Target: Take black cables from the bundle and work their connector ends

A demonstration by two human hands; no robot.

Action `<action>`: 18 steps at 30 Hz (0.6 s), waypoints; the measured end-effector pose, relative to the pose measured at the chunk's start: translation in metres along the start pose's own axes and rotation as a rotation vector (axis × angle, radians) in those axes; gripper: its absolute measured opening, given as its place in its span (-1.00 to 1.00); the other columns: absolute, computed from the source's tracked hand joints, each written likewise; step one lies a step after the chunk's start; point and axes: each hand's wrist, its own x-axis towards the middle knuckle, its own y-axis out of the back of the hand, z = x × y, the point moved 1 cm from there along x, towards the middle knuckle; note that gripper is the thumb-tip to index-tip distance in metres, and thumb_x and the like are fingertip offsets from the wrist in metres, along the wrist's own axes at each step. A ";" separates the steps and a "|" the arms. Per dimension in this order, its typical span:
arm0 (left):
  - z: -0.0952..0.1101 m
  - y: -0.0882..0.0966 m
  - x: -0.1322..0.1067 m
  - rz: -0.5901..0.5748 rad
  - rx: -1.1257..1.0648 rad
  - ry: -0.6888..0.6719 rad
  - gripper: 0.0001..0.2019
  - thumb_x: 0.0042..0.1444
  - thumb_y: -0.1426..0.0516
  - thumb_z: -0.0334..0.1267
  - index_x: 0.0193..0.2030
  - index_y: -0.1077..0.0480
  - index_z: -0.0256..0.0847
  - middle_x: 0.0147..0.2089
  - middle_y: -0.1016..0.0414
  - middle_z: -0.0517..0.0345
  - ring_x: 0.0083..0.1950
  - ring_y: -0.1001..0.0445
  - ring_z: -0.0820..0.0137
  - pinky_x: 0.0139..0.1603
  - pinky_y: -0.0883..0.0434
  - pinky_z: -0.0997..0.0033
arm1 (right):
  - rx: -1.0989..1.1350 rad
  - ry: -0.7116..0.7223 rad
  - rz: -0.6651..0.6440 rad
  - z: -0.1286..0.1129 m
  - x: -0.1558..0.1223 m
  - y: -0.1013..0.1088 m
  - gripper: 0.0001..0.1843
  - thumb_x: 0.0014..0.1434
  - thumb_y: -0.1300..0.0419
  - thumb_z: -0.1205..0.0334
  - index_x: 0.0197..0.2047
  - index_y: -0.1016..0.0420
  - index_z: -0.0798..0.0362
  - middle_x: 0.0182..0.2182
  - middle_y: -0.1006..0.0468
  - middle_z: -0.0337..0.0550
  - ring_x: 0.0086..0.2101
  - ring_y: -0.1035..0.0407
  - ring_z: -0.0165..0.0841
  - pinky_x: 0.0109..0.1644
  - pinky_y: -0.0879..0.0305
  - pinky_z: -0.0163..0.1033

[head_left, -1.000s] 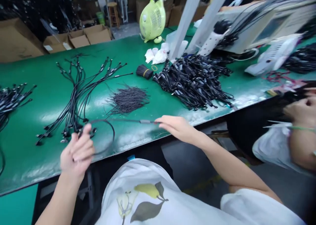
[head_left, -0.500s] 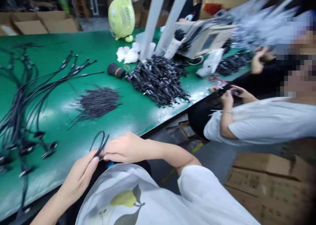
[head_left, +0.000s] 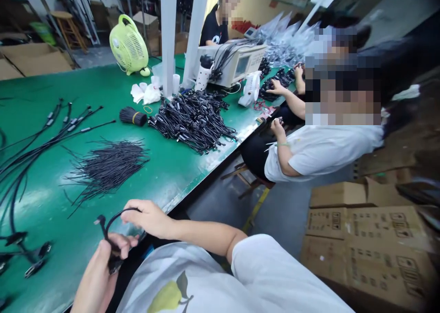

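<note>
At the front edge of the bench, my left hand is closed around a black cable, whose small plug end sticks up above the thumb. My right hand pinches the same cable where it arches over to the right. Part of the cable is hidden inside the left palm. Just beyond my hands lies a loose heap of thin black ties. Long black cables with grey sleeves spread over the bench at left, with dark connector ends nearer me.
Behind the ties are a banded bundle and a big pile of bundled cables. A green fan, white posts and a beige instrument stand farther back. Co-workers sit at right, near stacked cartons.
The view has swung right. The cable's small loop between my hands has become a wider arch, and a plug end now shows above my left hand. A co-worker's arm reaches onto the bench.
</note>
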 end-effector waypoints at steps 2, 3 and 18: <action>0.000 -0.010 -0.003 0.048 -0.082 -0.041 -0.49 0.18 -0.05 0.24 -0.48 -0.31 -0.20 -0.49 -0.27 0.20 -0.33 -0.32 0.39 -0.19 -0.40 0.46 | 0.305 -0.121 0.000 0.002 -0.002 -0.004 -0.72 0.16 -0.27 0.07 -0.37 -0.36 0.10 -0.44 -0.37 -0.37 -0.59 -0.01 -0.62 -0.52 0.05 -0.41; 0.001 -0.014 -0.005 0.063 -0.137 -0.061 -0.49 0.20 -0.02 0.23 -0.49 -0.28 -0.20 -0.53 -0.20 0.25 -0.41 -0.27 0.43 -0.24 -0.39 0.47 | 0.418 -0.161 -0.004 0.002 -0.003 -0.006 -0.66 0.09 -0.33 0.02 -0.37 -0.35 0.10 -0.45 -0.36 -0.38 -0.60 -0.01 -0.63 -0.54 0.06 -0.42; -0.022 -0.005 -0.017 0.123 0.579 -0.089 -0.51 0.22 0.01 0.22 -0.31 -0.43 -0.21 -0.31 -0.46 0.04 -0.20 -0.43 0.19 -0.11 -0.41 0.27 | 0.105 0.070 -0.007 -0.023 -0.023 -0.031 -0.52 0.24 -0.08 -0.23 -0.27 -0.32 0.09 -0.29 -0.42 -0.19 -0.57 -0.25 -0.59 -0.58 -0.13 -0.44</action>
